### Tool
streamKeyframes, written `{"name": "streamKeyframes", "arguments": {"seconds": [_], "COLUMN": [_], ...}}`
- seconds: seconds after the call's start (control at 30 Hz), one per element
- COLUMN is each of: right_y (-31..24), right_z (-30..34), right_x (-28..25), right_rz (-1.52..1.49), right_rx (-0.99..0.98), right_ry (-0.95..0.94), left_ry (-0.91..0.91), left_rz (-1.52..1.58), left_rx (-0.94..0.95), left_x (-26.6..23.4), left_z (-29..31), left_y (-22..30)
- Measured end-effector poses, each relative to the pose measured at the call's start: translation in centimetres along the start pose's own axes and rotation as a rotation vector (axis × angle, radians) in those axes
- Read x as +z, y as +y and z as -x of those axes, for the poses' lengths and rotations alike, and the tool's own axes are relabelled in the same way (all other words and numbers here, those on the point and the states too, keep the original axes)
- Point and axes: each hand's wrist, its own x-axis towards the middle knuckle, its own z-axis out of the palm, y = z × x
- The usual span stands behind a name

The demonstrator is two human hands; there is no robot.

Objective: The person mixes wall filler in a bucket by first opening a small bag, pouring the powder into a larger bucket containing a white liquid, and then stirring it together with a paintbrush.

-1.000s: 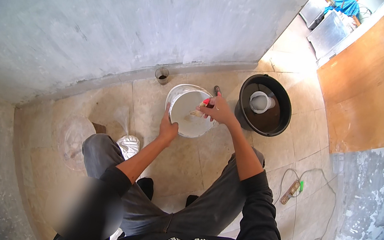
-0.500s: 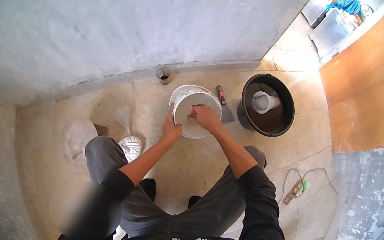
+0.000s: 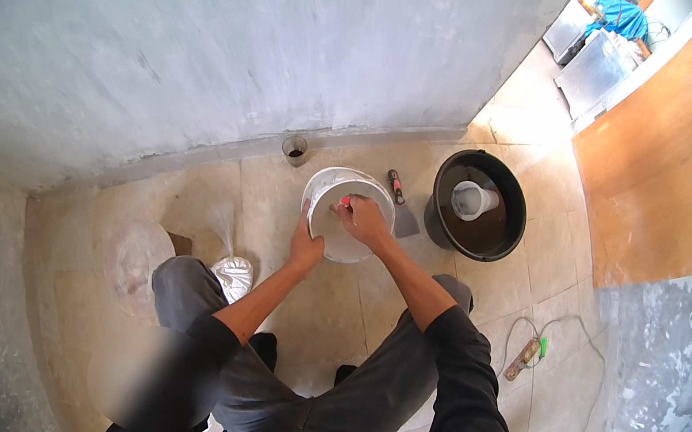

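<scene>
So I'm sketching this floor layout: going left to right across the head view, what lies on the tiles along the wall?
Clear plastic bag → small dark cup → white bucket gripped by both hands → scraper → black tub holding a white cup → cable with green plug.

Soft, even daylight fills the scene, brightest at the far right where an open doorway glows and details wash out slightly. The grey wall (image 3: 257,33) at the far left is evenly lit, with no glare. Shadows are faint and diffuse beneath the black tub (image 3: 479,205) and the person's legs. Fisheye distortion bends the wall base and floor tiles (image 3: 556,247), and a dark vignette rings the frame. 1 blurred patch sits near left; the centre is sharp.
</scene>
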Motion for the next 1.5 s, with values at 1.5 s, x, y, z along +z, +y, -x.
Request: {"name": "streamKeyframes", "arguments": {"seconds": [1.5], "right_y": [-0.5], "right_z": [0.3], "right_x": [0.3], "right_rz": [0.204], "right_rx": [0.06], "right_ry": [-0.047], "left_ry": [0.01], "left_rz": [0.094], "left_rx": [-0.248], "left_x": [-0.6], "left_z": [-0.5], "left_y": [2.0]}}
